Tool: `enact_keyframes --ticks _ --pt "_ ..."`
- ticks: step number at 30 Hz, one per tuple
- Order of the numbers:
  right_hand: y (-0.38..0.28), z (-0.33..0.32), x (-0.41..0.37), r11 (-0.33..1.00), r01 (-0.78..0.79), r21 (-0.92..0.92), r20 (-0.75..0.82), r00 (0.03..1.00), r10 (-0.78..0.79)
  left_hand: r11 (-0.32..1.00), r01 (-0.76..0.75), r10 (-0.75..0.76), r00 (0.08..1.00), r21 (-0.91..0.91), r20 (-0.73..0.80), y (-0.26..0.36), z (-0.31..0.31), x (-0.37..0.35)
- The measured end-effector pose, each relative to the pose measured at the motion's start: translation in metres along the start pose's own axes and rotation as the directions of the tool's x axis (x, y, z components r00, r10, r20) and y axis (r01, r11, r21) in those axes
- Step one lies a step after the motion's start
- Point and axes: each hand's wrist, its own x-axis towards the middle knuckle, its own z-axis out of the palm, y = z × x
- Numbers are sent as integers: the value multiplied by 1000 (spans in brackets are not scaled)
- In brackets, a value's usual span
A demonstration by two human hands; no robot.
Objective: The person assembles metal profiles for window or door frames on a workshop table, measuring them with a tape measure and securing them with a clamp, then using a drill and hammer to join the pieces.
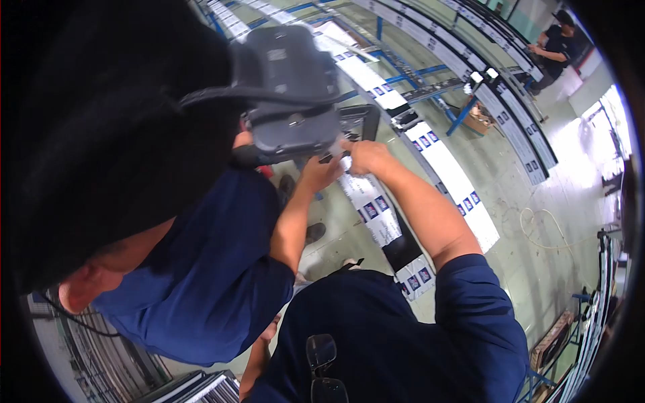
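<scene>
My right hand [367, 158] reaches forward to the far part of a long dark profile [401, 252] covered in printed white film [363, 191]. Its fingers are bent and closed; what they grip is too small to make out. Close beside it, a co-worker's hand [320, 174] works at the same spot. My left hand [271, 329] is low by my side, mostly behind the co-worker's navy sleeve, its fingers hidden. A dark frame corner [366, 121] lies just beyond my right hand.
The co-worker's cap [121, 121] and grey head-worn device [289, 87] block the left side. More film-covered profiles [443, 168] rest on blue racks [463, 115]. Another person [557, 50] stands far right. A pale hose [547, 235] lies on the floor.
</scene>
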Motion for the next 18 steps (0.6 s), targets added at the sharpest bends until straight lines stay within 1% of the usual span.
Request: enact_keyframes --ticks 1,2,4,5,6,8,9,10,11,12,13,14,15,17,18 --pt "1 3 1 999 34 11 -40 999 -33 998 -30 30 1000 -61 -2 -21 16 -2" --pt "3 6 2 999 28 22 -44 999 -27 970 -167 163 986 179 36 -40 31 -5" --pt "8 9 4 997 71 30 -66 995 -69 915 -230 219 973 331 71 -19 4 -7" --pt "9 11 5 997 70 31 -69 995 -68 899 -245 233 969 364 76 -10 -10 -11" --pt "11 13 6 996 87 28 -86 993 -84 894 -252 242 967 370 74 1 -15 -7" --pt "15 26 12 990 137 36 -198 972 -128 906 -242 245 969 348 34 17 -24 -1" --pt "12 15 4 995 87 58 -111 991 -80 918 -230 238 971 322 15 28 -28 4" --pt "9 11 2 996 57 67 -87 995 -51 930 -218 230 973 296 -4 34 -29 7" --pt "7 9 -1 996 33 78 -61 998 -28 899 -261 301 951 351 -65 37 -33 8" --pt "8 12 1 997 23 76 -70 997 -17 881 -282 340 936 380 -94 38 -34 9" --pt "9 17 4 997 49 59 -89 995 -43 861 -300 378 918 410 -123 37 -33 9" --pt "11 21 9 996 78 42 -106 992 -73 889 -264 331 935 374 -125 36 -33 8" --pt "11 16 7 996 78 42 -111 991 -73 895 -250 315 941 370 -127 39 -35 9" --pt "7 12 4 998 32 49 -42 999 -30 907 -220 282 950 360 -131 42 -38 9" --pt "4 8 -1 998 35 55 -37 999 -33 878 -236 308 945 416 -114 43 -39 9"
